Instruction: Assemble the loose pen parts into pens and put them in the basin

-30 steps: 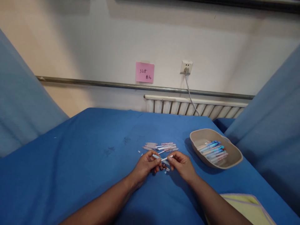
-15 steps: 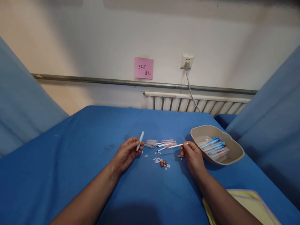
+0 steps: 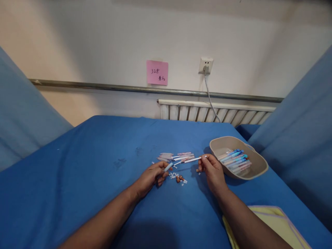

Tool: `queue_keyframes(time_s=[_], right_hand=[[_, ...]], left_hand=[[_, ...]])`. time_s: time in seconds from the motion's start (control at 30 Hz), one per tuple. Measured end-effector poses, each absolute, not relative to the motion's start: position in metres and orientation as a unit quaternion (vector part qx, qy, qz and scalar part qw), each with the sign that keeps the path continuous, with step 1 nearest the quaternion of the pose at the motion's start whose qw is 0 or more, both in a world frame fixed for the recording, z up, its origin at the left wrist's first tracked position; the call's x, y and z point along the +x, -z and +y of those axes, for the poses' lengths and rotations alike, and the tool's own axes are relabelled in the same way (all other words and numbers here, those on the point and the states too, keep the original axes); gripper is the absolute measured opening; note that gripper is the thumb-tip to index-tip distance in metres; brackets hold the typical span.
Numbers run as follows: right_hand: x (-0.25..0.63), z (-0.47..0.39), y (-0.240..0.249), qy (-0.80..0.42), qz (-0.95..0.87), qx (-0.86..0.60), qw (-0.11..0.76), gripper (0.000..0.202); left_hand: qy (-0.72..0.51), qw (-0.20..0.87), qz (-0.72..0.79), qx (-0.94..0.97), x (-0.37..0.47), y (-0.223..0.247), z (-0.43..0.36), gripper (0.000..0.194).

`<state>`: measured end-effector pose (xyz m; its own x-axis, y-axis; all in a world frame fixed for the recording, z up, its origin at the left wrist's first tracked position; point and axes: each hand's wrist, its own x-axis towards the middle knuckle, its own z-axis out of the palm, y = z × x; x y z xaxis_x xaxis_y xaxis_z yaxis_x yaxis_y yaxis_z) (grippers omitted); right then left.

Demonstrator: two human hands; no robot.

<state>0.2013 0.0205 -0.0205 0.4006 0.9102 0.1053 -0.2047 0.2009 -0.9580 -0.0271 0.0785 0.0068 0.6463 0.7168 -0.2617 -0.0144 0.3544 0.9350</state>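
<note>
My left hand (image 3: 151, 176) is closed on a pale pen barrel (image 3: 168, 167), which tilts up to the right. My right hand (image 3: 214, 174) pinches the right end of a thin white pen refill (image 3: 192, 160). The refill's dark tip points left at the barrel, and a gap separates the two. Behind my hands lie several clear pinkish pen barrels (image 3: 165, 156) and more white refills (image 3: 176, 158). Small white pieces (image 3: 173, 175) and a few brown pieces (image 3: 178, 179) are scattered on the blue cloth (image 3: 145, 214) between my hands.
A beige basket (image 3: 260, 170) with several blue and pinkish pens (image 3: 236, 160) stands right of my right hand. Under my right forearm is a yellow cloth (image 3: 275, 221). A radiator (image 3: 192, 112), a rail (image 3: 116, 87) and blue curtains (image 3: 298, 128) border the covered surface.
My left hand has moved right and slightly down with the pen barrel, which now leans toward the refill. My right hand stays nearly in place, holding the refill.
</note>
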Motion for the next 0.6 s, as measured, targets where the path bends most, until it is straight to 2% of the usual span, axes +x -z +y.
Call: queue_keyframes(time_s=[0.07,0.27,0.6], right_hand=[[0.2001,0.0184,0.0185,-0.399,-0.383,-0.485,0.677,0.026],[0.1957,0.0139,0.0151,-0.385,-0.431,-0.499,0.646,0.027],[0.1941,0.0115,0.0115,-0.379,-0.439,-0.487,0.653,0.023]], left_hand=[[-0.222,0.734,0.342,0.543,-0.0221,-0.0055,0.0739,0.013],[-0.205,0.688,0.34,0.607,-0.0184,-0.004,0.0679,0.029],[-0.2,0.658,0.347,0.638,-0.0188,-0.0067,0.0682,0.03]])
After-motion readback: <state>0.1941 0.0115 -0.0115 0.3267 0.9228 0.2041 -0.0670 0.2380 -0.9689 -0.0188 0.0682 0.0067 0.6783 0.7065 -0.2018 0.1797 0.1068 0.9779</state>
